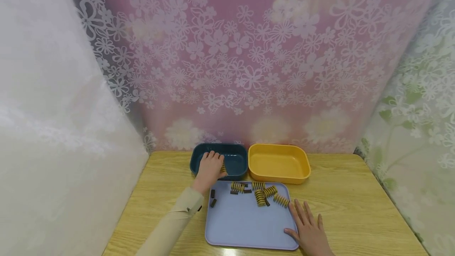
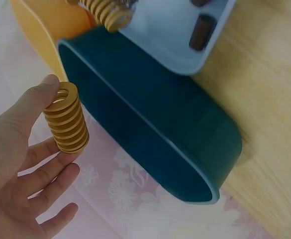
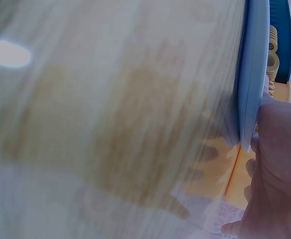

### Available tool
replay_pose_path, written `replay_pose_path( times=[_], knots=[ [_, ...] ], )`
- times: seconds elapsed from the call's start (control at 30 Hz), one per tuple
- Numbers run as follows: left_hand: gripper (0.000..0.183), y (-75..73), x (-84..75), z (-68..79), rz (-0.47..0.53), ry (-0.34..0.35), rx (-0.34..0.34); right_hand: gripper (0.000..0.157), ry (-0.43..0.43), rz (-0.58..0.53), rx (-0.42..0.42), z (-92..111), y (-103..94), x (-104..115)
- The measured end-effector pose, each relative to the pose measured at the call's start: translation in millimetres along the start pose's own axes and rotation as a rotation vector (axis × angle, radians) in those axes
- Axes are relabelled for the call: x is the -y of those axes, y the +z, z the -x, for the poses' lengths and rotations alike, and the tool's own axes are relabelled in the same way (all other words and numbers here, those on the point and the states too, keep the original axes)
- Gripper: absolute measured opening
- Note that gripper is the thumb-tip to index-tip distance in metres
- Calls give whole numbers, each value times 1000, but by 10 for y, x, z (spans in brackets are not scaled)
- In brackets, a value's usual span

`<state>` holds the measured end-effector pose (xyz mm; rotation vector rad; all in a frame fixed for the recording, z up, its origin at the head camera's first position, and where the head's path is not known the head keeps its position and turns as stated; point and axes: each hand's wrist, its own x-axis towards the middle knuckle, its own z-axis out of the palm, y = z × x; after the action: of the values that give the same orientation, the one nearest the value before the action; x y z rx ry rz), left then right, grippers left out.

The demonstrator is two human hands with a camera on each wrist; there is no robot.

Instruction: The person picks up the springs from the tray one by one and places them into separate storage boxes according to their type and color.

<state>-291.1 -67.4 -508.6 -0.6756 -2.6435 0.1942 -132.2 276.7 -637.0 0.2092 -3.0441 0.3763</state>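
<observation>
My left hand is over the dark teal bin and pinches a yellow coil spring between thumb and fingers. The left wrist view shows the spring beside the bin's rim, with the other fingers spread. At the right edge of the pale blue tray, my right hand rests with its fingers spread and holds nothing. Several yellow springs lie towards the tray's far side. Among them and near the left edge are small dark springs, some partly hidden by the yellow ones.
A yellow bin stands right beside the teal one, behind the tray. All of it sits on a wood-grain table. A pink flowered curtain hangs at the table's far edge, with pale sheets on both sides.
</observation>
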Motion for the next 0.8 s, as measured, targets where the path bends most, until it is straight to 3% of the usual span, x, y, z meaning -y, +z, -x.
replay_pose_path(
  times=[0.17, 0.4, 0.8],
  knots=[
    [63, 51, 87, -131, 5, -32, -11, 84, 8, 15, 11, -17, 4, 3],
    [61, 224, 106, -269, 36, -126, 117, 82, -10, 57, -32, 17, 40, -16],
    [65, 676, 123, -311, 135, -268, 327, 81, -12, 67, -60, 28, 88, -51]
  ],
)
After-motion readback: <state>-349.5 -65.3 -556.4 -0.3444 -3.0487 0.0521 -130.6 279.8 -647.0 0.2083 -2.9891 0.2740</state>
